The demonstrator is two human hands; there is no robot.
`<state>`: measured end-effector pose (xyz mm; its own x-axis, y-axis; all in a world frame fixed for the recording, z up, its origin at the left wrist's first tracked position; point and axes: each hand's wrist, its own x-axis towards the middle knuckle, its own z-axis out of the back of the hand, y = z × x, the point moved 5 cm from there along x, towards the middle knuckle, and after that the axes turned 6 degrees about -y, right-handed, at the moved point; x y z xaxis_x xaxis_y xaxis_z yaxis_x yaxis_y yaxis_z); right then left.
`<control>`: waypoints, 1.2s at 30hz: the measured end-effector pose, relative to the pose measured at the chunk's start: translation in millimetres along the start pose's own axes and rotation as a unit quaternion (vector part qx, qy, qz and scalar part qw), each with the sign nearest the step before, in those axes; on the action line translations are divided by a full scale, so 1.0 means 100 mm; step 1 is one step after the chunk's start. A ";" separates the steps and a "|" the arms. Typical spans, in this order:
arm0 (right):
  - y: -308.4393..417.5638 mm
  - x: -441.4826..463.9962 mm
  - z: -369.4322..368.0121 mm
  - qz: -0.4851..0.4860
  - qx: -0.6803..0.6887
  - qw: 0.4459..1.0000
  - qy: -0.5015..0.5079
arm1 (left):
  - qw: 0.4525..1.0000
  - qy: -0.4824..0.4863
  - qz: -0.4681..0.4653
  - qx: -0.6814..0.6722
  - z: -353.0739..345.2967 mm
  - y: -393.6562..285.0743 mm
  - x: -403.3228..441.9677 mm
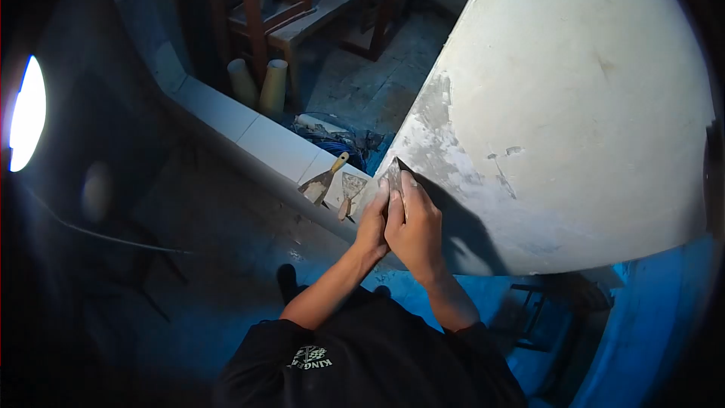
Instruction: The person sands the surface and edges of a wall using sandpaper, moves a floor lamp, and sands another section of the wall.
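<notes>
Left hand (pixel 371 225) and right hand (pixel 417 233) are clasped around a grey, pointed flat tool (pixel 396 169) — beside it, a patchy off-white wall (pixel 589 113); wooden-handled metal scrapers (pixel 353 183) lie left of the grip.

my black shirt (pixel 423 359), white lettering (pixel 311 364) on it, "KING" readable to me, trailing letters too small to make out, white emblem (pixel 308 353) just above the word

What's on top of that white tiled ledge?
The white tiled ledge holds a wooden-handled scraper and, beside it, a second scraper, both smeared. The ledge beneath them is covered and cannot be seen.
</notes>
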<state>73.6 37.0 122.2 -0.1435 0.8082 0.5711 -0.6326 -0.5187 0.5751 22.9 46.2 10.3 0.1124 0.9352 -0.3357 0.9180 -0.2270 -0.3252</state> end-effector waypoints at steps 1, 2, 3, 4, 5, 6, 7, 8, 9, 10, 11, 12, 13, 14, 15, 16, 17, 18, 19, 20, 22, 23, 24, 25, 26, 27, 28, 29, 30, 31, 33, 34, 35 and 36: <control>-0.06 -0.04 -0.01 0.010 0.024 0.999 -0.020 | 0.999 0.002 -0.038 0.035 0.03 -0.05 0.03; -0.11 -0.07 -0.03 0.023 0.048 0.998 -0.040 | 0.994 0.006 -0.080 0.068 0.04 -0.10 0.05; -0.14 -0.11 -0.05 0.035 0.049 0.997 -0.053 | 0.989 -0.012 -0.117 0.088 0.01 -0.17 0.01; -0.16 -0.14 -0.09 0.039 0.051 0.996 -0.058 | 0.988 -0.008 -0.121 0.091 0.04 -0.20 0.03; -0.17 -0.16 -0.10 0.033 0.073 0.993 -0.084 | 0.986 -0.019 -0.126 0.111 0.11 -0.22 0.06; -0.17 -0.18 -0.11 0.027 0.095 0.989 -0.108 | 0.982 -0.032 -0.133 0.131 0.10 -0.28 0.06; -0.16 -0.19 -0.14 0.009 0.104 0.987 -0.119 | 0.980 -0.043 -0.144 0.129 0.06 -0.34 0.03; -0.15 -0.21 -0.18 0.011 0.107 0.987 -0.119 | 0.980 -0.043 -0.147 0.129 0.09 -0.37 0.04; -0.16 -0.23 -0.20 0.012 0.115 0.983 -0.139 | 0.977 -0.045 -0.145 0.150 0.14 -0.40 0.07; -0.18 -0.24 -0.23 0.014 0.123 0.979 -0.159 | 0.974 -0.046 -0.144 0.171 0.19 -0.42 0.11; -0.20 -0.27 -0.27 0.029 0.092 0.978 -0.183 | 0.974 -0.046 -0.146 0.167 0.28 -0.41 0.20; -0.23 -0.30 -0.31 0.033 0.093 0.979 -0.180 | 0.974 -0.046 -0.148 0.164 0.29 -0.43 0.20; -0.28 -0.34 -0.34 0.024 0.095 0.977 -0.190 | 0.970 -0.034 -0.161 0.180 0.28 -0.45 0.21; -0.31 -0.34 -0.37 0.017 0.097 0.975 -0.199 | 0.965 -0.023 -0.174 0.196 0.27 -0.47 0.23; -0.28 -0.32 -0.36 0.027 0.089 0.974 -0.206 | 0.961 -0.032 -0.181 0.205 0.26 -0.48 0.23; -0.29 -0.33 -0.36 0.027 0.088 0.976 -0.199 | 0.962 -0.036 -0.181 0.200 0.27 -0.49 0.23; -0.31 -0.34 -0.36 0.016 0.097 0.976 -0.196 | 0.961 -0.039 -0.175 0.210 0.29 -0.48 0.23; -0.33 -0.33 -0.36 0.003 0.106 0.975 -0.194 | 0.960 -0.041 -0.169 0.220 0.31 -0.48 0.23; -0.30 -0.30 -0.35 0.019 0.116 0.973 -0.199 | 0.949 -0.050 -0.177 0.256 0.33 -0.50 0.24; -0.30 -0.27 -0.35 0.018 0.118 0.974 -0.193 | 0.949 -0.055 -0.177 0.254 0.33 -0.50 0.25; -0.25 -0.24 -0.31 0.038 0.078 0.978 -0.187 | 0.969 -0.048 -0.149 0.190 0.26 -0.45 0.19; -0.23 -0.22 -0.30 0.021 0.070 0.981 -0.180 | 0.970 -0.052 -0.145 0.189 0.25 -0.44 0.18; -0.21 -0.17 -0.27 0.020 0.068 0.982 -0.177 | 0.971 -0.054 -0.142 0.186 0.20 -0.44 0.17; -0.18 -0.10 -0.25 0.019 0.079 0.986 -0.149 | 0.980 -0.055 -0.129 0.144 0.15 -0.42 0.16; -0.14 -0.01 -0.22 0.017 0.090 0.988 -0.120 | 0.986 -0.058 -0.115 0.103 0.13 -0.40 0.16; -0.07 0.17 -0.23 0.016 0.100 0.993 -0.064 | 0.988 -0.064 -0.118 0.070 0.12 -0.43 0.19; -0.03 0.22 -0.29 -0.002 0.088 0.995 -0.046 | 0.991 -0.053 -0.100 0.078 0.12 -0.53 0.17; 0.00 0.25 -0.30 -0.001 0.071 0.997 -0.039 | 0.990 -0.051 -0.097 0.084 0.06 -0.61 0.16; 0.04 0.28 -0.33 0.002 0.057 0.998 -0.034 | 0.990 -0.048 -0.098 0.092 0.00 -0.70 0.14; 0.03 0.28 -0.33 0.006 0.076 0.996 -0.051 | 0.984 -0.084 -0.118 0.103 -0.01 -0.74 0.12; 0.02 0.32 -0.31 0.012 0.097 0.994 -0.055 | 0.974 -0.141 -0.157 0.079 -0.08 -0.71 0.12; 0.03 0.31 -0.31 0.010 0.097 0.994 -0.047 | 0.974 -0.147 -0.156 0.074 -0.04 -0.71 0.11; 0.00 0.31 -0.34 -0.008 0.094 0.995 -0.044 | 0.974 -0.137 -0.155 0.094 0.00 -0.72 0.13; -0.03 0.30 -0.36 -0.023 0.093 0.994 -0.044 | 0.973 -0.124 -0.156 0.115 0.02 -0.73 0.16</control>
<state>43.9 72.6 116.8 -0.0456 0.8097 0.5851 -0.4842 -0.5302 0.6960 -43.0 77.5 26.6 -0.2802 0.8806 -0.3821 0.7799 -0.0233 -0.6255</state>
